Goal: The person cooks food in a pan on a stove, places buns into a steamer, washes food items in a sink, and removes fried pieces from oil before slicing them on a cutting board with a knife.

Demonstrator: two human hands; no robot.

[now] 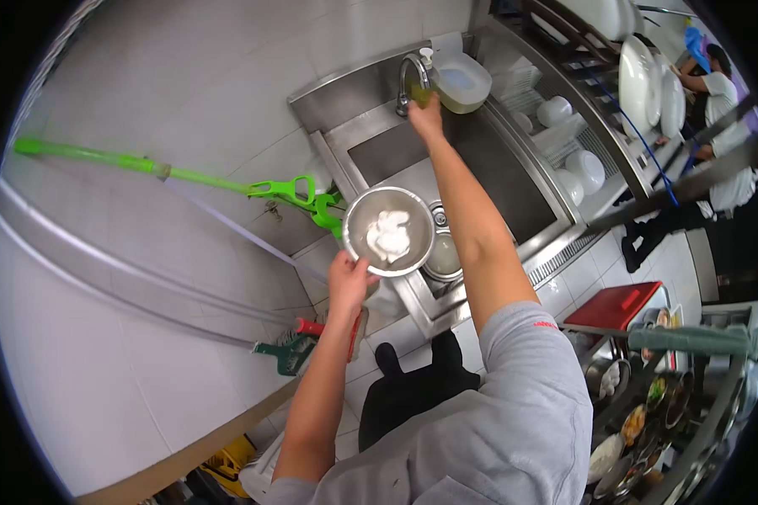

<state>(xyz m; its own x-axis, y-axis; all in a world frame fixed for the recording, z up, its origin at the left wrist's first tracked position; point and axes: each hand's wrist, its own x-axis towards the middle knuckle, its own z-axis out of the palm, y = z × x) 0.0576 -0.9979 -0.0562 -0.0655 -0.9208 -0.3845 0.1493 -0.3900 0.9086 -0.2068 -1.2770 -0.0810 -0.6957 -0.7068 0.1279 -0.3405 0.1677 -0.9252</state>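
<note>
My left hand (349, 278) grips the near left rim of a round metal bowl (355, 220). Inside the bowl lies a soft white mass (389, 236) whose kind I cannot make out. The bowl is held over the front left corner of the steel sink (514, 181). My right arm stretches across the sink, and my right hand (427, 118) is at the curved faucet (403, 84). At its fingers shows a yellow-green, sponge-like thing (421, 95), small and blurred. Partly behind the held bowl, another metal bowl (444, 257) sits in the sink near the drain.
A white basin (465, 82) and a pump bottle (427, 57) stand by the faucet. Racks with white bowls (584, 171) and plates (640, 84) line the right. Green mop handles (202, 179) lean at left. Another person (720, 109) stands far right, beyond the rack.
</note>
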